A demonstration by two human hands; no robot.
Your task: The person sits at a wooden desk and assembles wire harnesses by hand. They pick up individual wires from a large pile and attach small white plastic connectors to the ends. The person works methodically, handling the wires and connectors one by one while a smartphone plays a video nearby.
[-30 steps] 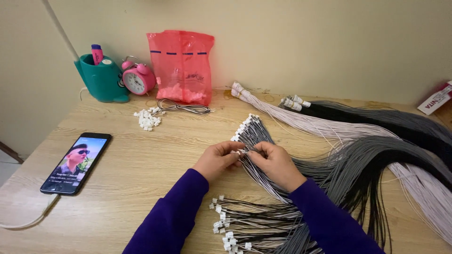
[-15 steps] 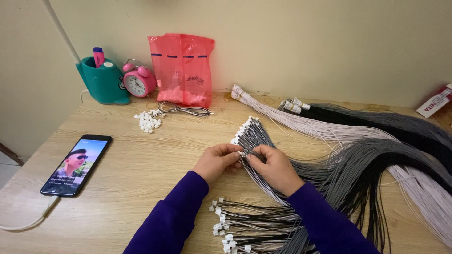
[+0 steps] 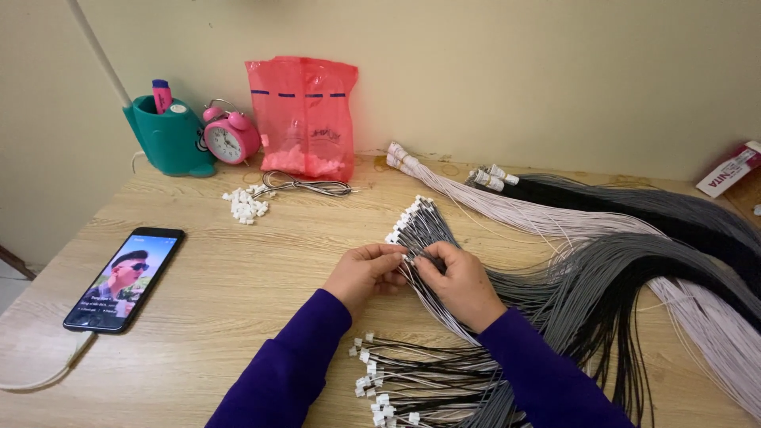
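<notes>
Closest to me, at the bench's near edge, lies a loose heap of thin black-and-white wires with small white plastic connectors (image 3: 380, 388), ends pointing left, between my purple sleeves. Just beyond, my left hand (image 3: 366, 273) and right hand (image 3: 460, 281) meet over a fanned bundle of thin grey wires tipped with white connectors (image 3: 420, 226). Left fingers (image 3: 392, 255) are pinched together on one connector at the bundle's near side; right fingers (image 3: 432, 261) are clamped round the wires just beside it. Can't tell exactly how many wires each pinch takes, too small. The bundle runs right into a thick sweep of grey and black wires (image 3: 626, 269) across the wooden bench (image 3: 238, 261).

Left of my hands, well apart, a black smartphone w/ lit screen (image 3: 125, 279) lies flat, white cable at its near end. Further back: small pile of loose white connectors (image 3: 246, 204), a coiled wire bundle (image 3: 305, 185), a long pale pinkish-white wire bundle (image 3: 507, 208). Against the wall: teal pen holder (image 3: 168, 136), pink alarm clock (image 3: 232, 136), red plastic bag (image 3: 305, 115).
</notes>
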